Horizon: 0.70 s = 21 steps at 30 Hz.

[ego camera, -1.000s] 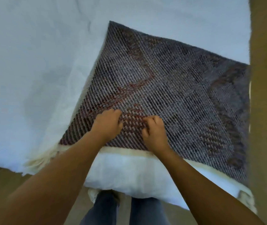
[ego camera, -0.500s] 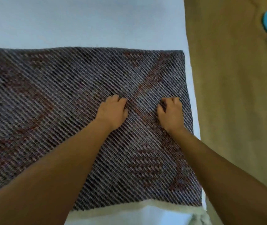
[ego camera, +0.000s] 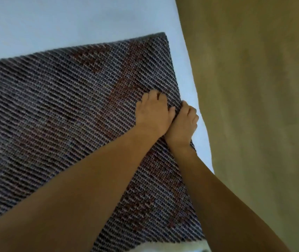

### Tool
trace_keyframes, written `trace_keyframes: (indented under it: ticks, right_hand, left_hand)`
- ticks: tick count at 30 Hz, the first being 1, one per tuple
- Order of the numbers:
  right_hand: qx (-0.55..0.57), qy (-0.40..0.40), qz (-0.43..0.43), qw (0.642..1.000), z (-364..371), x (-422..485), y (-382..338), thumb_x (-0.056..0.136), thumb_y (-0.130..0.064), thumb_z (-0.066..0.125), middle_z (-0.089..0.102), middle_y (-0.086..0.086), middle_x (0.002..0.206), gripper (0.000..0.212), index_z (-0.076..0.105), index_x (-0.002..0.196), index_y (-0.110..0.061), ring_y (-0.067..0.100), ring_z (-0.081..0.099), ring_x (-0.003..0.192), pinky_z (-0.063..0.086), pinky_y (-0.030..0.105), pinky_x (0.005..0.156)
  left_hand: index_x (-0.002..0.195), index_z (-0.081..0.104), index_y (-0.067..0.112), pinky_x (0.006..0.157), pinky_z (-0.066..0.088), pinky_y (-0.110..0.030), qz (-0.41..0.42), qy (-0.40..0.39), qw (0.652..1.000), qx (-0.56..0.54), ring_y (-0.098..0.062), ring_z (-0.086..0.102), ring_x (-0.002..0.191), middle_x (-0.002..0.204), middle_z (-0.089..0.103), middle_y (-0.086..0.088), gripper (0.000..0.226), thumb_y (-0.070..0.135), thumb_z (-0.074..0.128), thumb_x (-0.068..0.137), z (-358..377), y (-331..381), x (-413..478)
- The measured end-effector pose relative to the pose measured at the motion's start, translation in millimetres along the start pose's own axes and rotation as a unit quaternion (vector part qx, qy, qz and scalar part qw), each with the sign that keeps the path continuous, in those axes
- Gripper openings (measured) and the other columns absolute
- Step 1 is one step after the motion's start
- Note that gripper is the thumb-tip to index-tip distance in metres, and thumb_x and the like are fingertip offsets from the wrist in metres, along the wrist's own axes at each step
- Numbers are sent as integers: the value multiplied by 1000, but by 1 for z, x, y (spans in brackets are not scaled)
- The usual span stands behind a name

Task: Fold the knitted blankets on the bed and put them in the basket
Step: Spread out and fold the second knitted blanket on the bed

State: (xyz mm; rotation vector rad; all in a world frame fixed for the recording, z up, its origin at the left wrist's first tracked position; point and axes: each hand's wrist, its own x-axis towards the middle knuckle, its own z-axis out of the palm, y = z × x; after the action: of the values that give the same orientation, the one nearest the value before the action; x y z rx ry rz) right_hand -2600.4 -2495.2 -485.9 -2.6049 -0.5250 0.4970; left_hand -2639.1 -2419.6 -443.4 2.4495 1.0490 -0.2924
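Observation:
A grey knitted blanket (ego camera: 57, 110) with dark red patterning lies spread flat on the white bed (ego camera: 54, 20). Both my hands sit side by side at its right edge. My left hand (ego camera: 153, 113) has its fingers curled down into the knit just inside the edge. My right hand (ego camera: 184, 122) touches the left one and curls its fingers round the blanket's edge where it meets the sheet. My forearms cross the blanket's near right part and hide it. The basket is out of view.
Tan floor (ego camera: 254, 106) runs along the right of the bed. A strip of white sheet (ego camera: 199, 139) shows between the blanket's edge and the bed's side. A cream fringe (ego camera: 163, 247) peeks out under the blanket's near edge.
My hands have slid rightwards across the blanket and come together at its right edge. The view has swung with them, and the blue thing on the floor has dropped out of sight.

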Motion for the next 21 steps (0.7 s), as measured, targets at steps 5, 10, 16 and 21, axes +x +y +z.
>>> trace_keyframes:
  ticks: [5,10,16,21]
  right_hand:
    - [6,-37,44,998,-20,-26,39,83,-26,55,47,12,119,44,44,122,-9,30,47,107,40,38,78]
    - [29,-84,128,988,-26,-61,61,84,-34,54,58,8,104,30,41,101,-13,30,58,90,37,32,61]
    - [0,-86,148,985,-29,-100,74,84,-44,53,62,9,89,32,35,84,-17,31,58,82,36,35,66]
    - [-67,-58,91,992,-42,-135,77,86,-53,50,62,9,84,40,36,82,-16,32,59,83,35,37,72]
  left_hand:
    - [147,-1,6,115,2,-46,-121,-40,992,-18,-31,-3,143,156,-4,-16,89,54,45,88,34,40,-8]
    - [144,-17,4,114,-7,-44,-174,-49,983,-12,-33,-17,142,154,-19,-18,117,58,61,75,51,60,-17]
    - [140,15,-1,113,18,-34,-107,-26,994,-4,-33,15,138,149,16,-20,68,25,51,89,56,55,-53]
    - [111,50,-3,76,41,-29,-190,49,939,-281,-29,54,98,114,56,-19,26,15,47,92,13,19,-52]
